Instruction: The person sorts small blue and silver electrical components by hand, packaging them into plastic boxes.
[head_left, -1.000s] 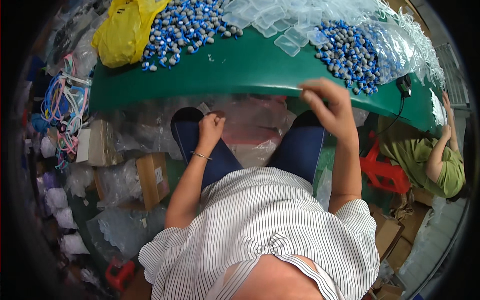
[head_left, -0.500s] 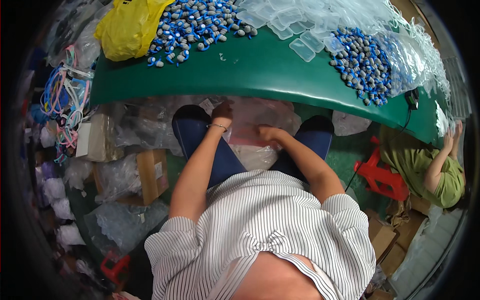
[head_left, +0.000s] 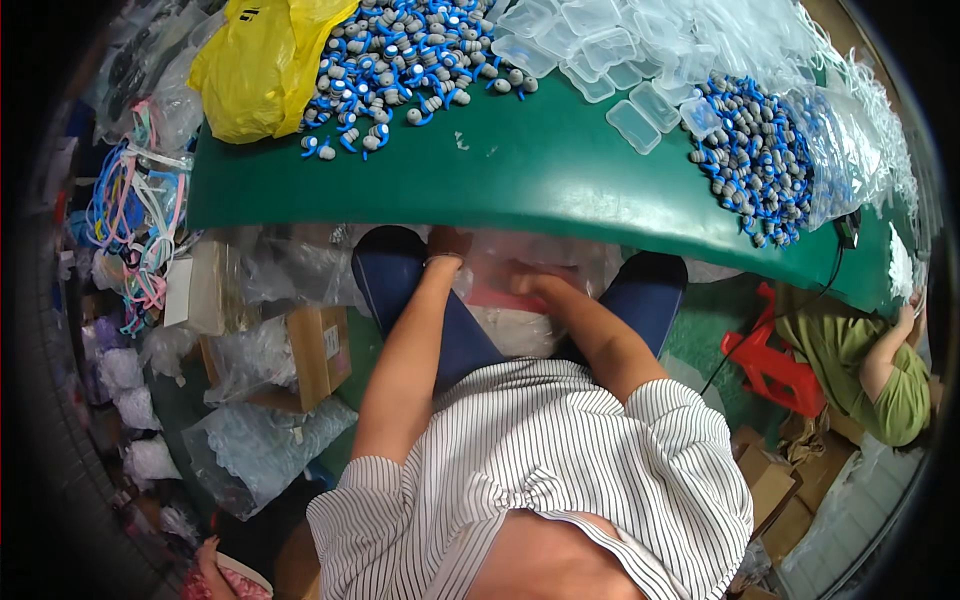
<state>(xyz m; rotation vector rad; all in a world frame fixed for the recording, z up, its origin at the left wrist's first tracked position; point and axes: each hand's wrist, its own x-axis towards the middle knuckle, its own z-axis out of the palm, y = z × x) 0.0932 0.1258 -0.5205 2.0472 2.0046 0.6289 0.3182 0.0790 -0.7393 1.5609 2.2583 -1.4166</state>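
Observation:
Both my hands are low between my knees, just under the near edge of the green table [head_left: 400, 200]. My left hand [head_left: 449, 243] is partly under that edge, its fingers smeared and hard to read. Closer to me, my right hand [head_left: 533, 283] has its fingers curled in; what they hold, if anything, is hidden. Around both hands lies a large clear plastic bag [head_left: 590, 262], with something flat and red [head_left: 505, 298] showing at it beneath my right hand.
On the table lie a yellow bag [head_left: 255, 75], two heaps of grey-and-blue earplugs [head_left: 400, 60] [head_left: 755, 160] and clear plastic cases [head_left: 635, 125]. An open cardboard box [head_left: 320, 355] stands left. At right, a person in green [head_left: 860, 350] sits near a red stool [head_left: 770, 365].
My left hand has gone further under the table edge. The view has shifted, so the table appears lower. At the lower left, another person's arm has come into view.

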